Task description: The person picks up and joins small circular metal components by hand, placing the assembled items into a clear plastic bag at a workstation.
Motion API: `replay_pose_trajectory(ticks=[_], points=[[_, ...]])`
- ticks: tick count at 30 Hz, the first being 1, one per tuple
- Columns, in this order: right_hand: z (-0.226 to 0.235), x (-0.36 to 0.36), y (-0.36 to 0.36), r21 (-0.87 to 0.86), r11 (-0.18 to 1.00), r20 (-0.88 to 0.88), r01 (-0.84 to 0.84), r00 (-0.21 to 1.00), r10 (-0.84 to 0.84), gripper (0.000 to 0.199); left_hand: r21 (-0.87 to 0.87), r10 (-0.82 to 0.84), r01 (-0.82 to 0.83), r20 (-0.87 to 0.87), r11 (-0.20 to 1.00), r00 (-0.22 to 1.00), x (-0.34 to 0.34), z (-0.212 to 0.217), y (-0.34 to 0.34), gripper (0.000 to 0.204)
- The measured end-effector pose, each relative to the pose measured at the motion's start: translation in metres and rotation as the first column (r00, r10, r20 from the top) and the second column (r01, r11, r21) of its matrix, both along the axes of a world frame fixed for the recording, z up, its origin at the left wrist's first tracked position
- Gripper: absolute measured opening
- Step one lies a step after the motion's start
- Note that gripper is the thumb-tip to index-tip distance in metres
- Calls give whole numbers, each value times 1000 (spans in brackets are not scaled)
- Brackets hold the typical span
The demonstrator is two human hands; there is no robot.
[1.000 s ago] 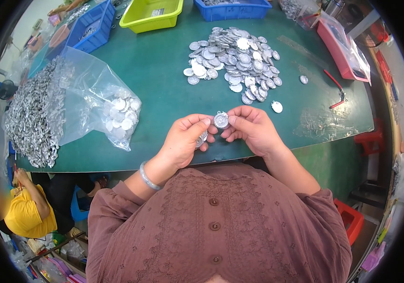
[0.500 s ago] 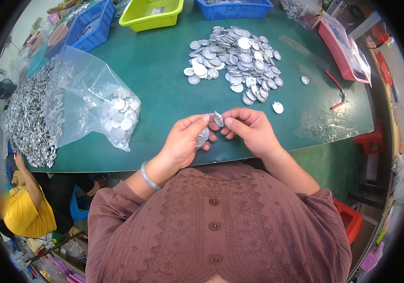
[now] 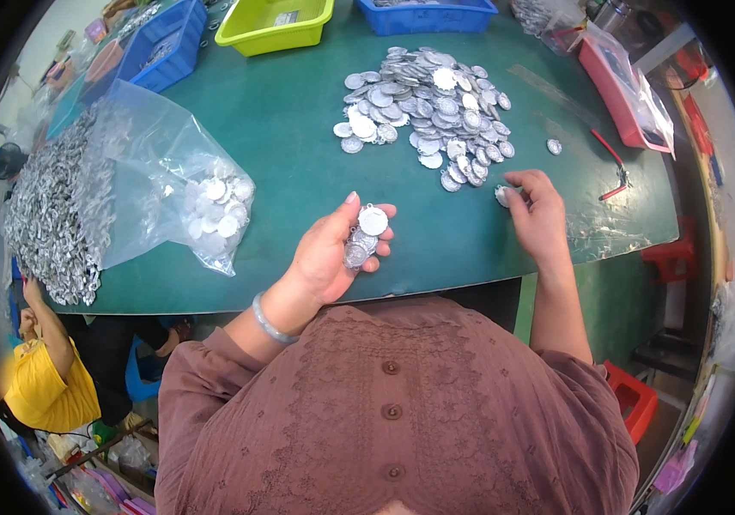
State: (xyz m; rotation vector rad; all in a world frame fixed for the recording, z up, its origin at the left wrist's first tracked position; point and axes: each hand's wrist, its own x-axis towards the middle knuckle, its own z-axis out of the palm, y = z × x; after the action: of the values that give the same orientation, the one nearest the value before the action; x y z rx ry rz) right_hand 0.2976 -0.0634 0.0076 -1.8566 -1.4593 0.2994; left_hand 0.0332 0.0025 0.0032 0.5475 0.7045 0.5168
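A: so what're the fingers up to?
B: left hand (image 3: 320, 257) curls around some silver medallions (image 3: 373, 221), by the bench's (image 3: 299, 129) near edge. right hand (image 3: 541, 213) touches a lone medallion (image 3: 501, 196), can't tell if pinched.
A: the pile (image 3: 445, 107)?
B: toward the far edge.

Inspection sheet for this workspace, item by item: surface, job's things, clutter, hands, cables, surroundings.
Surface: green tabletop, with a scuffed, shiny patch near the right front corner.
Job's things: heap of silver medallions; one lone medallion right of it.
Clutter: clear bag with pale discs, grey metal pile, red-handled tool, yellow-green basket, two blue baskets, pink tray.
Hands: left hand holds several medallions; right hand touches another medallion, grip unclear.
Cables: nothing clearly seen.
Surroundings: person in yellow at left; red stool at right.
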Motion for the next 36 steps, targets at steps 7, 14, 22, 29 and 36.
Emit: replay_pose_trajectory(ticks=[7,14,22,29,36], points=[[0,21,-5,-171,983,165,62,986,-34,21,73,-10,14,-64,997,998,-1,-2,-1,31],[1,17,-3,-195,980,108,44,994,-24,18,83,9,-6,-43,997,999,0,1,-2,21],[4,-15,4,-97,985,-744,-140,668,22,10,145,-19,31,-86,989,996,2,5,-6,24],[2,-88,5,268,910,-357,-317,844,400,11,227,-95,123,-132,966,987,9,9,-12,29],[-1,-103,8,318,830,-235,-458,811,537,13,228,-19,45,-116,973,993,3,0,-10,28]])
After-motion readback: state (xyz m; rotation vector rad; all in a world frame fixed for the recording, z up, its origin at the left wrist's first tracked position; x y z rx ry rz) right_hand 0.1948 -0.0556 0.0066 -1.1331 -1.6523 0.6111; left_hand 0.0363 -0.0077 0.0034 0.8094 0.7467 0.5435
